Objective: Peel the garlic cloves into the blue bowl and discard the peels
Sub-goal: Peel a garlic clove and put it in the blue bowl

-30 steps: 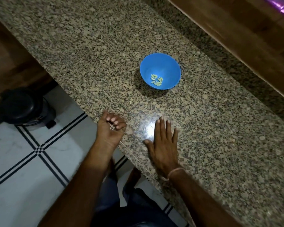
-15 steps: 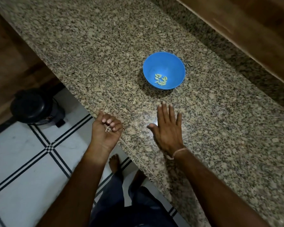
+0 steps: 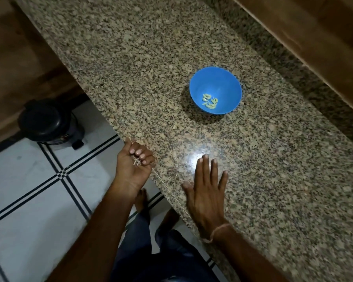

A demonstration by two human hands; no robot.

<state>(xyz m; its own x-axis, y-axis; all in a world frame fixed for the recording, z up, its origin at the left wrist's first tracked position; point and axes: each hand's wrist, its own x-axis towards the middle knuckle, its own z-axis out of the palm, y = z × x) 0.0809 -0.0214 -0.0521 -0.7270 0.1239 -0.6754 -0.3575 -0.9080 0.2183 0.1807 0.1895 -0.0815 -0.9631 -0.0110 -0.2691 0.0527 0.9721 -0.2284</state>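
Observation:
A blue bowl stands on the granite counter with several pale peeled garlic cloves in its bottom. My left hand is cupped palm-up at the counter's front edge, its fingers curled over a few thin garlic peels. Flat on the counter to its right lies my right hand, fingers straight and spread, well short of the bowl.
A black pedal bin with its lid closed stands on the tiled floor left of the counter. A wooden ledge runs along the counter's far side. My feet and trouser legs show below the counter edge.
My right hand slid forward across the counter and then back toward the front edge. My left hand stayed cupped at the edge with the peels. The camera view shifted.

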